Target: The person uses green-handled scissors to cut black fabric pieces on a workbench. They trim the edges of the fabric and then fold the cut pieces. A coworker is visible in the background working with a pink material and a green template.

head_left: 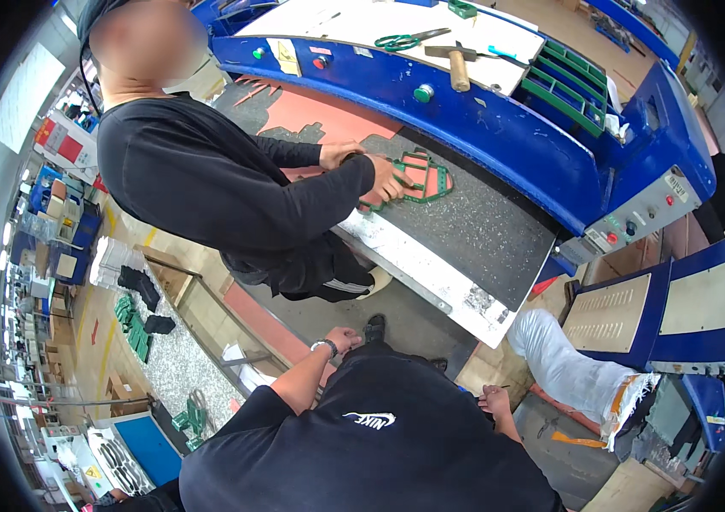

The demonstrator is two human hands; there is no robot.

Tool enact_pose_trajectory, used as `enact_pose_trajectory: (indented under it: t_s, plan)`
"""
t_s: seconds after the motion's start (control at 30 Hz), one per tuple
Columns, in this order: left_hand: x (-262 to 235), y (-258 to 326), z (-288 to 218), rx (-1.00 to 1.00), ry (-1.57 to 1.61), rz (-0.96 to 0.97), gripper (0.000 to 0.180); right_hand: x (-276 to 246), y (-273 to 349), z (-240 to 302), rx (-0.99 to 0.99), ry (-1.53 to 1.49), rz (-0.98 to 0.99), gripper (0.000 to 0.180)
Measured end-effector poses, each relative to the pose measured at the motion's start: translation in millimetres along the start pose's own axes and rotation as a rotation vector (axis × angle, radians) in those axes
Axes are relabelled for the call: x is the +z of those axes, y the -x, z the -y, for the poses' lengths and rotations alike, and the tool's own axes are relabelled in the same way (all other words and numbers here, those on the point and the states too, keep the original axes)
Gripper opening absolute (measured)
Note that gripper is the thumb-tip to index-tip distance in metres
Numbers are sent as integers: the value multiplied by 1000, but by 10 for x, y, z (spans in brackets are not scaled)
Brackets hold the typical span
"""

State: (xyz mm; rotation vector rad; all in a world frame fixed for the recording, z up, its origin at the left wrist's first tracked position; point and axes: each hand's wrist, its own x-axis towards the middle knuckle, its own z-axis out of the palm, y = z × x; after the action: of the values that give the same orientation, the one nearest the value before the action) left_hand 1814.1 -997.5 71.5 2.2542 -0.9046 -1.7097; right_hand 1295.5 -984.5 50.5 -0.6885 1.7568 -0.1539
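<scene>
My left hand (pixel 344 340), with a dark band at its wrist, hangs beside my body. Its fingers are loosely bent and I see nothing in them. On my other side, my right hand (pixel 494 399) hangs with its fingers curled in; a thin dark bit shows at them, too small to name. Neither hand touches the machine. Ahead, a co-worker's hand (pixel 385 177) rests at a green cutting die (pixel 431 181) that lies with pinkish-red material inside its outline. More of the pinkish-red sheet (pixel 328 115) is spread over the dark speckled cutting bed (pixel 482 218).
A blue press beam (pixel 465 119) spans the bed. On its top lie green-handled scissors (pixel 401 41), a hammer (pixel 460 70) and green dies (pixel 563 85). A wrapped white roll (pixel 559 358) is at right. At left stands a speckled table (pixel 179 358) with green dies.
</scene>
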Motion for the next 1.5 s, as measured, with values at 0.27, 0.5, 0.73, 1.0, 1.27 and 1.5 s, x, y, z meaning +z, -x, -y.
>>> enact_pose_trajectory:
  t_s: [0.27,0.5,0.73,1.0,1.27,1.5]
  plan:
    - [-187,-123,43,-11,-42,5,54,177,129,163,-5,-80,25,21]
    - [-274,-161,129,12,-32,7,53,269,165,155,-18,-65,29,21]
    - [-281,-232,275,-5,31,-17,48,153,25,-135,-145,-35,99,25]
    - [-288,-186,281,2,56,-26,43,128,225,56,-75,-101,-72,15]
    - [-332,-340,376,42,63,14,50,-515,1656,2851,-827,98,-322,21]
    - [-588,-414,312,80,4,20,39,625,3315,5574,-1508,953,370,45]
